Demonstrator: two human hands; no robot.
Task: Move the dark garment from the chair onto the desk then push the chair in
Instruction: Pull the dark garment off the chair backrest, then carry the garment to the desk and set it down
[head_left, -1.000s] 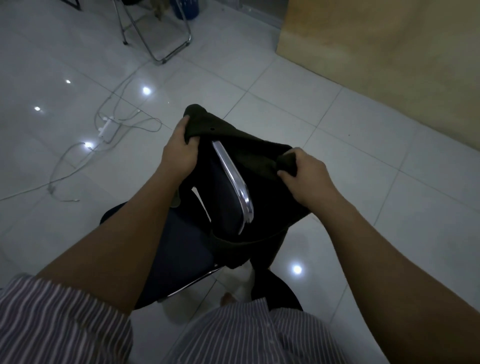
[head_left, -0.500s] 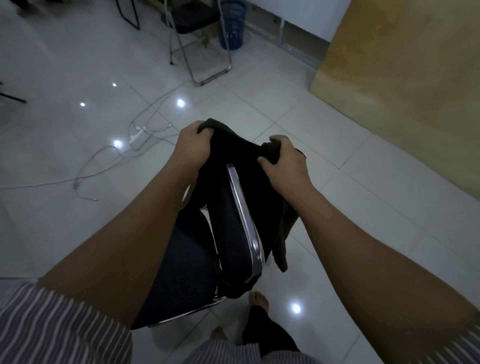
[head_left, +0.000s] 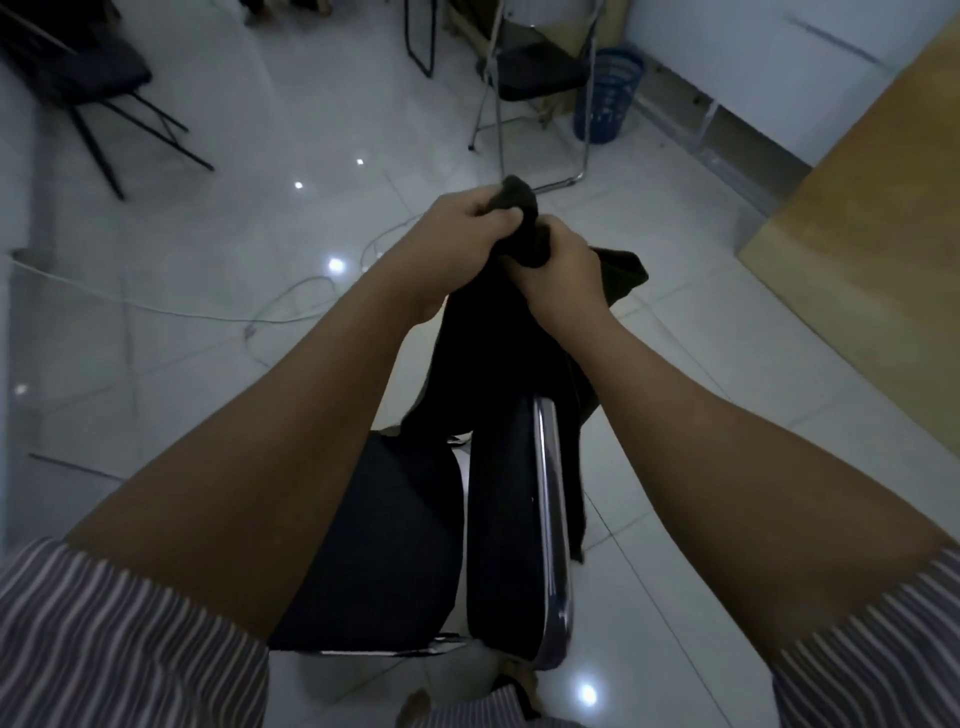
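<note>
A dark garment (head_left: 488, 332) hangs bunched from both my hands above the chair. My left hand (head_left: 457, 244) grips its top on the left, and my right hand (head_left: 561, 275) grips it right beside, the two hands touching. The cloth drapes down over the backrest (head_left: 514, 519) of the dark chair, whose chrome rail (head_left: 550, 509) runs along the top edge. The chair's dark seat (head_left: 384, 535) lies below my left forearm. The wooden desk (head_left: 883, 208) stands at the right edge of the view.
White cables (head_left: 291, 306) trail across the glossy tiled floor to the left. A folding chair (head_left: 540, 83) and a blue basket (head_left: 608, 93) stand at the back, a black chair (head_left: 88, 78) at the far left. My bare feet (head_left: 415, 701) show below.
My hands have come together and risen, gathering the garment upward so it is lifting off the backrest. The view has tilted up, showing more of the room.
</note>
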